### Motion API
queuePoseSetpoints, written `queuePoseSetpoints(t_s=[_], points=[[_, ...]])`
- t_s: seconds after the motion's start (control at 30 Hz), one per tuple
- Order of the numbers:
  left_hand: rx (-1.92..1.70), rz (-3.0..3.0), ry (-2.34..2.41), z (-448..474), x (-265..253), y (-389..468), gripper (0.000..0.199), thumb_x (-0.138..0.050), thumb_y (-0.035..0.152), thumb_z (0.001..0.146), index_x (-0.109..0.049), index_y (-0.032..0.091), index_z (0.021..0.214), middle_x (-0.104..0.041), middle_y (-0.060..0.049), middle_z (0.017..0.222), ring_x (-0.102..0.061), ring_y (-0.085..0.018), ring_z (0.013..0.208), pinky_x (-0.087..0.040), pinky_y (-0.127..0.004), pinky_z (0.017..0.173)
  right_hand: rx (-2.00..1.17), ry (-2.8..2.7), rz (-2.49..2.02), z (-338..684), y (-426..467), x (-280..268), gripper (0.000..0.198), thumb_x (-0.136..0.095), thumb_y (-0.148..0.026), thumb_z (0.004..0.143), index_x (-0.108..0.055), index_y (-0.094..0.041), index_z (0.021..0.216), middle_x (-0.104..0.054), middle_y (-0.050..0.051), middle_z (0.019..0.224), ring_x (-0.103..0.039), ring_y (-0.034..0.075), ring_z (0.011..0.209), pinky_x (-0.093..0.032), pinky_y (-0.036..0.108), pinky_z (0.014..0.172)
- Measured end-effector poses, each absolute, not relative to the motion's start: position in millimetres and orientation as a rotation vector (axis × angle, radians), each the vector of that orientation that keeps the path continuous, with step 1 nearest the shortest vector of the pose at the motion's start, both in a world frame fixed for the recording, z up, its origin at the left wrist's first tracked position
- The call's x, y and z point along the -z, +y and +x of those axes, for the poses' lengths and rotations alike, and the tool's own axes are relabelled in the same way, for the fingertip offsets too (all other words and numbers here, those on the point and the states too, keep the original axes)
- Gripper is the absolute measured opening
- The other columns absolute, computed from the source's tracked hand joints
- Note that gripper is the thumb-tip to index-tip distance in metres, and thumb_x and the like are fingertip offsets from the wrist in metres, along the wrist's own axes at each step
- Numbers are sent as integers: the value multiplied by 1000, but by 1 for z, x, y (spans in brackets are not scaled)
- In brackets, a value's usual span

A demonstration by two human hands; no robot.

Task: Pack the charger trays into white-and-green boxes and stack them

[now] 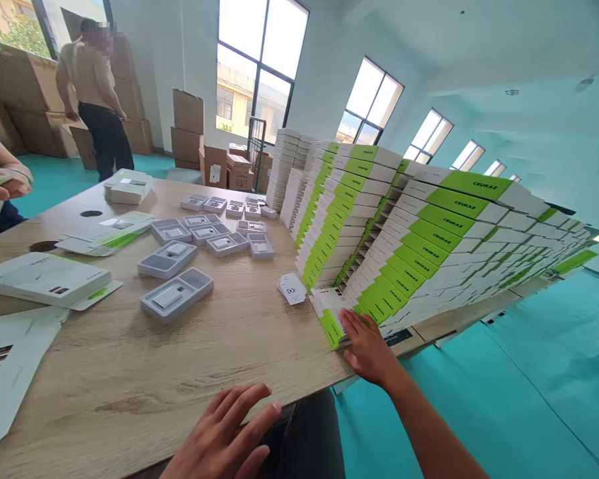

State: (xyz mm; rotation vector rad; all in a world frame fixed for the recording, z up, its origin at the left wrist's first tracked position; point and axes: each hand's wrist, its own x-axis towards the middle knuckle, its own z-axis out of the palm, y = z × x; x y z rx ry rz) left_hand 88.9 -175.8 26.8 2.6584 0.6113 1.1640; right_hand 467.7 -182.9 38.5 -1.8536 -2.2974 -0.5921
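My right hand (367, 346) lies with its fingers stretched over a white and green box (328, 313) near the table's front edge. That box is flat on the table, against the foot of tall stacks of like boxes (419, 253) marked CEUKAZ. Over the near table edge hovers my left hand (229, 432), its fingers spread and nothing in them. Left of the flat box is a small pile of white printed cards (292, 289). Farther left, grey trays (177, 295) with two compartments stand in loose rows, several with a small white item inside.
Flattened white sleeves (14, 372), a larger white box (44, 276) and a sleeve stack (128, 186) lie along the table's left side. Another person's hands (4, 183) hold something white at the far left. A standing person (94, 100) and cardboard cartons (187, 126) are behind.
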Motion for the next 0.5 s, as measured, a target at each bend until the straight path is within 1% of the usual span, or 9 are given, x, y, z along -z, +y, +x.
queuePoseSetpoints(t_s=[0.07,0.13,0.23,0.27,0.3,0.4,0.43,0.47,0.5], points=[[-1110,2684,635,82,-18,-176,42,-64,22,91,-64,32,132,-75,-8,126,-73,-27,108,-61,-36,95,567,-2314,-1945,472,-177,-38,63,-60,-34,92,-50,-9,149,-57,21,150,-56,37,137,-46,55,113],[-1091,2695,724,71,-13,-175,41,-64,24,92,-63,32,132,-75,-7,125,-74,-26,107,-61,-34,95,605,-2271,-2008,463,-172,-41,55,-55,-46,97,-62,-6,135,-66,25,138,-63,39,127,-51,55,106],[-1046,2695,979,43,-15,-163,35,-61,26,95,-63,31,130,-75,-6,124,-73,-25,108,-60,-35,96,799,-2118,-1913,437,-167,-38,49,-39,-42,104,-72,-5,109,-74,29,116,-71,41,109,-56,56,95],[-1009,2674,1119,28,-19,-155,32,-59,27,97,-64,30,128,-75,-7,125,-72,-25,110,-59,-36,97,861,-2055,-1804,427,-165,-33,50,-38,-43,105,-71,-6,109,-73,30,117,-72,41,108,-55,57,94],[-949,2628,1308,10,-24,-145,29,-57,28,98,-64,29,127,-74,-7,125,-70,-25,113,-58,-37,100,863,-2011,-1678,416,-165,-26,48,-41,-46,104,-69,-9,114,-72,27,122,-72,40,109,-55,56,95],[-646,2250,2129,-61,-44,-114,33,-54,37,99,-63,24,127,-67,-11,137,-59,-29,130,-46,-44,114,648,-2094,-1263,377,-166,3,36,-55,-42,100,-65,-17,124,-75,17,125,-75,32,106,-58,46,93],[-582,2112,2329,-87,-50,-106,38,-52,39,99,-62,18,129,-62,-17,141,-55,-35,134,-44,-51,114,564,-2132,-1154,363,-168,13,34,-59,-38,98,-65,-18,125,-76,14,124,-76,29,104,-60,41,90],[-534,1995,2470,-112,-55,-101,43,-51,40,98,-60,13,130,-59,-24,141,-53,-42,133,-44,-60,109,487,-2159,-1067,350,-171,23,32,-61,-34,96,-66,-19,124,-77,13,122,-78,27,102,-61,37,87],[-475,1879,2571,-135,-58,-97,46,-54,42,95,-61,10,126,-61,-29,134,-55,-47,128,-47,-64,102,423,-2168,-1001,337,-173,32,30,-63,-31,95,-67,-20,123,-78,12,119,-79,25,99,-62,33,84]])
